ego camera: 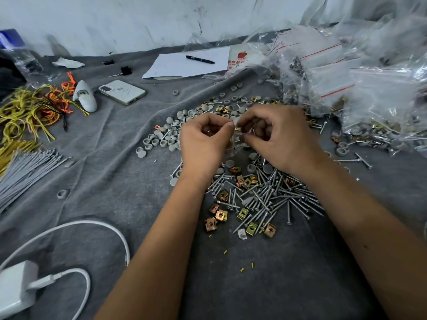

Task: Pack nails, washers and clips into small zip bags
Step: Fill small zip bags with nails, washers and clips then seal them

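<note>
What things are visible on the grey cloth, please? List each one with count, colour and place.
screws: many, silver, pile near centre
clips: many, brass-coloured, among the screws
caps: many, grey, left of the hands
filled zip bags: heap, clear, right
small bag: one, clear, between the hands
phone: one, pale, upper left
pen: one, black, on white paper
cable ties: bundle, grey, left edge
charger: one, white, lower left
left hand: pinches the bag
right hand: pinches the bag

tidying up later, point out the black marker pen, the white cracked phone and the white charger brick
black marker pen (200, 60), head view, middle of barrel
white cracked phone (123, 91), head view, centre of back
white charger brick (16, 288), head view, top face
</note>
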A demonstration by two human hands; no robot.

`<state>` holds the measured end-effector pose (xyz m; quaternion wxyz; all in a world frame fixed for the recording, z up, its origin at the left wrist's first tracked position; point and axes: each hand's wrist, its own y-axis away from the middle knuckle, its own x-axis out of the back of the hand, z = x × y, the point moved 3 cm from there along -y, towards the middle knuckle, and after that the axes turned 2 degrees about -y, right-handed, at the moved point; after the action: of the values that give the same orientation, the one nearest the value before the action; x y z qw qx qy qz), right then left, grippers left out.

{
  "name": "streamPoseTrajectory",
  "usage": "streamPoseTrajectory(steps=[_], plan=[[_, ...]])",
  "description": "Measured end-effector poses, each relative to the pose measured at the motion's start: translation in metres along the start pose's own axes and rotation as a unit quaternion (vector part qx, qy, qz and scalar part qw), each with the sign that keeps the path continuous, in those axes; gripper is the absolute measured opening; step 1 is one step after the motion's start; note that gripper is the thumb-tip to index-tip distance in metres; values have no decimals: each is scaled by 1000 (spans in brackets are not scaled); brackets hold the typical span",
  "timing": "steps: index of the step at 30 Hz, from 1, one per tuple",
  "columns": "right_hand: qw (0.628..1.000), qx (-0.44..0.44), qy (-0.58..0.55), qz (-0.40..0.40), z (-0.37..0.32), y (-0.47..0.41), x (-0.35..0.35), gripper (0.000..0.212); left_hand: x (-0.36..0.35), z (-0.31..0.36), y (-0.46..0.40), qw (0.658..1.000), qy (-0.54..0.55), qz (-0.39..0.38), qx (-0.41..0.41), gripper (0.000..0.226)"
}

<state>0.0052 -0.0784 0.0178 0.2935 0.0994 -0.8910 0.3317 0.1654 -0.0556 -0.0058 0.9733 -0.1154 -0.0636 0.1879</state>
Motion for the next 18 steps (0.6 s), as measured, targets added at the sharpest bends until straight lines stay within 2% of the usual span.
streamPoseTrajectory(steps=[4, 6, 8, 11, 14, 16, 18], plan=[[997, -2, -68, 40, -4, 0, 3, 22, 2, -2, -2, 998, 51, 19, 20, 8], [995, -4, -83, 63, -4, -1, 6, 21, 6, -4, -3, 994, 89, 55, 38, 13], [997, -1, -64, 49, -1, -1, 9, 16, 12, -5, -6, 985, 129, 99, 59, 18], [996, 19, 16, -91, 3, 0, 2, 14, 19, -7, -9, 970, 183, 129, 89, 21], [968, 46, 72, -234, 4, 3, -12, 13, 21, -8, -9, 965, 199, 137, 99, 25], [957, 39, 90, -273, 5, 4, -18, 15, 20, -7, -9, 966, 198, 137, 92, 27], [954, 29, 102, -281, 7, 5, -20, 16, 19, -6, -9, 967, 196, 137, 83, 28]])
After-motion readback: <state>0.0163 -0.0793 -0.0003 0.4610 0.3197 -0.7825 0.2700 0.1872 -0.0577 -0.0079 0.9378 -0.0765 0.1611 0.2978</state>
